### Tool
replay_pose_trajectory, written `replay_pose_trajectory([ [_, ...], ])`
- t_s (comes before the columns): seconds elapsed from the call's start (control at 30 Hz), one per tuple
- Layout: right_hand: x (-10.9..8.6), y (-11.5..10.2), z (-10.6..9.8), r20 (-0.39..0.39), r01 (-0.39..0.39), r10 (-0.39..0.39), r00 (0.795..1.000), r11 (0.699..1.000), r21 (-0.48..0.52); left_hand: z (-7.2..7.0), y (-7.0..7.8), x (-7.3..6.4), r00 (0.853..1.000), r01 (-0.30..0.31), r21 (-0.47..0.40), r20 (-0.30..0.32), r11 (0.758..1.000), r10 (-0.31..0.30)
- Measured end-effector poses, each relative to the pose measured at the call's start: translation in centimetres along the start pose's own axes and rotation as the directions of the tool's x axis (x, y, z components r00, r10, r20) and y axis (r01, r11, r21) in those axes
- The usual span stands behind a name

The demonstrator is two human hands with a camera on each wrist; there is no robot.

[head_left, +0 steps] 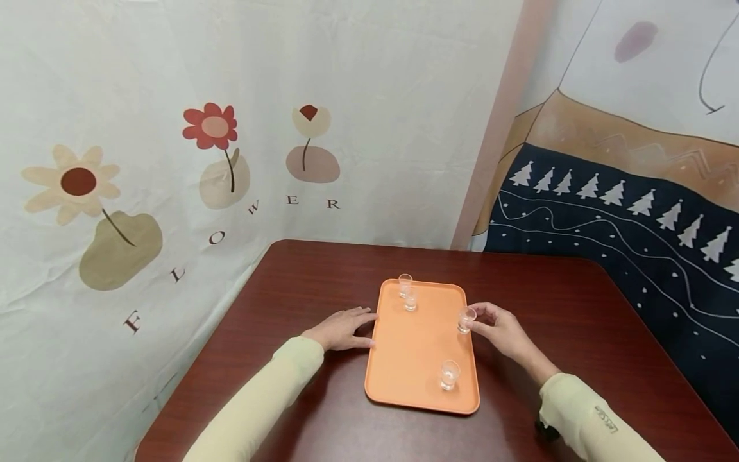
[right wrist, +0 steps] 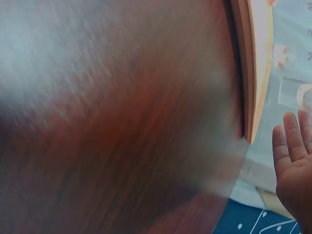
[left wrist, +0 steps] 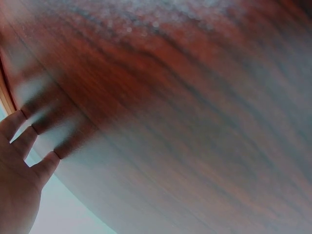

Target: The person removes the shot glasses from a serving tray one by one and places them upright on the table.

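Observation:
An orange rectangular tray [head_left: 412, 353] lies on the table. At its right edge my right hand [head_left: 503, 332] pinches a small clear shot glass [head_left: 464, 319] between thumb and fingers; whether the glass rests on the tray I cannot tell. Extended fingers of my left hand [head_left: 340, 330] touch the tray's left edge. Two more shot glasses, a rear one [head_left: 405, 285] and a nearer one [head_left: 410, 300], stand close together at the far left corner. Another shot glass [head_left: 449, 375] stands near the front right corner. In the right wrist view, part of the held glass shows beyond the fingers [right wrist: 294, 141].
The dark reddish-brown wooden table [head_left: 300, 282] has rounded corners. A white cloth with flower prints [head_left: 369, 96] hangs behind and to the left. A dark blue printed cloth with white trees [head_left: 612, 224] hangs at the right.

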State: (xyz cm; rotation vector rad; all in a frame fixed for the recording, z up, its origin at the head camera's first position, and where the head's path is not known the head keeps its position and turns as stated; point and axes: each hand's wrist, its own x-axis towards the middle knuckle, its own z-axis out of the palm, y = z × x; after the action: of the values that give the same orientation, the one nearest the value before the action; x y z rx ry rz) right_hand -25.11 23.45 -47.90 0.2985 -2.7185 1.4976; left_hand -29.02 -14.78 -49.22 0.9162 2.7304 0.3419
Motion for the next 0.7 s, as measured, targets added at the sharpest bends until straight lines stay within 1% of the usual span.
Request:
replay_pose_trajectory([
  [0.13,0.6,0.6,-0.8,-0.034,-0.019,0.019,0.999,1.0,0.003,0.1,0.0,0.0,1.0,-0.003,0.006,0.001,1.0,0.003],
  [0.23,1.1,1.1,-1.5,-0.065,-0.039,0.038,0.997,0.999,-0.013,0.1,0.0,0.0,1.0,-0.004,0.005,0.003,1.0,0.004],
  [0.33,1.5,1.6,-2.0,-0.101,-0.068,0.066,0.993,0.998,-0.018,0.1,0.0,0.0,1.0,0.006,0.011,0.012,1.0,-0.006],
  [0.4,1.8,1.8,-2.4,-0.124,-0.087,0.084,0.989,0.996,-0.021,0.2,0.0,0.0,1.0,0.01,0.011,0.014,1.0,-0.011],
  [0.6,2.7,2.1,-3.2,-0.175,-0.175,0.172,0.97,0.985,-0.004,0.1,0.0,0.0,1.0,0.015,0.012,0.013,1.0,-0.015],
  [0.7,3.2,2.4,-3.5,-0.204,-0.197,0.194,0.96,0.98,0.003,0.0,0.1,0.0,1.0,0.015,0.012,0.015,1.0,-0.015],
])
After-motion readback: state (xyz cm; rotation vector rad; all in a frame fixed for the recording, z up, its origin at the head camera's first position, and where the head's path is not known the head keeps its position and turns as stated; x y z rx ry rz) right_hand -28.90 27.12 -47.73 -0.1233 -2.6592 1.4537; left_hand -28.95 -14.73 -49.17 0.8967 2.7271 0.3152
